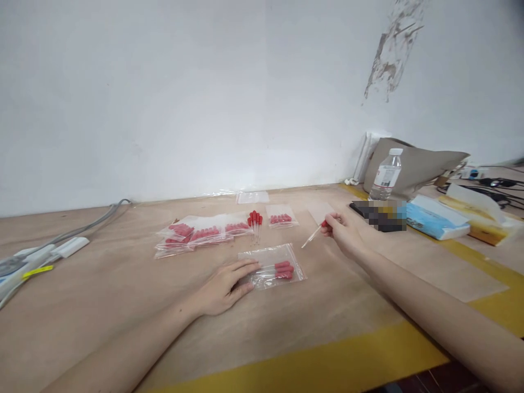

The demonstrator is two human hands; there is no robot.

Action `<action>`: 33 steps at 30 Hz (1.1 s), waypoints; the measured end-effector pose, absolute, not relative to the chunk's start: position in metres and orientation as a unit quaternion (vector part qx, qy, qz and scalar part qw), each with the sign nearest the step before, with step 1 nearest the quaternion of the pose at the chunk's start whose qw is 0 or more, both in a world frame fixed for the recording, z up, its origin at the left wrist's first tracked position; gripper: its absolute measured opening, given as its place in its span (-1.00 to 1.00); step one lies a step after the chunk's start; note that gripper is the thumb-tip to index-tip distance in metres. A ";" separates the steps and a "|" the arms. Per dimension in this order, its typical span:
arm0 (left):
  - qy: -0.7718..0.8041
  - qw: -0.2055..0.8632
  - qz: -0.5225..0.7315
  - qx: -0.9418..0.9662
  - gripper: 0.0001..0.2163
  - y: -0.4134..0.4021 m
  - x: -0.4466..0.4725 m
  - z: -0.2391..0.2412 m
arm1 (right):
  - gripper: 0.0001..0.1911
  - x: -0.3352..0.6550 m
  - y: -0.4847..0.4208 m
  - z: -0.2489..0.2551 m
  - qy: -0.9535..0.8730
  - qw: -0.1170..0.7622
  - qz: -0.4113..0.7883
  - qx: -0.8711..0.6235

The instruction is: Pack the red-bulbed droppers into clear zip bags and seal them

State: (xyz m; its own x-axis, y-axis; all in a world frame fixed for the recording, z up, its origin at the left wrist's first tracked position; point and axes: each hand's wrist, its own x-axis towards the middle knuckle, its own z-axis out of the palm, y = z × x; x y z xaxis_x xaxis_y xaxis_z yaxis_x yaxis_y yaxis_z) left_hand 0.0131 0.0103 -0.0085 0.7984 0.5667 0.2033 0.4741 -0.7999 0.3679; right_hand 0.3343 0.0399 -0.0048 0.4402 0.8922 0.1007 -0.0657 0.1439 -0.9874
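My left hand lies flat, fingers stretched out, on the left end of a clear zip bag that holds a few glass droppers with red bulbs. My right hand is pinched on the red bulb of a single dropper, whose glass tip points down-left above the table. Loose red-bulb droppers lie just behind the bag. To the left, several filled bags of droppers are spread in an overlapping pile, and one more filled bag lies apart.
A wooden table with a yellow tape edge runs to a white wall. A water bottle, a grey bag, a blue-white packet and cables stand at the right; a white cable and plug at the left. Empty bags lie by the wall.
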 end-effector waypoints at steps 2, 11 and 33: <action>0.280 0.150 0.150 0.936 -0.63 0.010 0.013 -0.009 | -0.88 0.336 0.032 -0.015 -0.354 0.660 0.388 -0.537; 0.292 0.155 0.155 0.931 -0.59 0.011 0.012 -0.010 | -0.78 0.302 0.020 -0.029 -0.399 0.569 0.549 -0.465; 0.294 0.160 0.151 0.930 -0.66 0.010 0.012 -0.012 | -0.73 0.243 0.129 0.006 -0.717 0.255 0.091 -0.642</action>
State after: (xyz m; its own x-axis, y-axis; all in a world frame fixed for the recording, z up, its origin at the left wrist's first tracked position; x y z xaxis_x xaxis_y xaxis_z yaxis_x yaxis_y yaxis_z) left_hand 0.0121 0.0100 -0.0118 0.7814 0.5950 0.1881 0.4983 -0.7764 0.3858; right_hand 0.2433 0.1289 0.0059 -0.0452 0.9673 0.2495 0.8749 0.1589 -0.4576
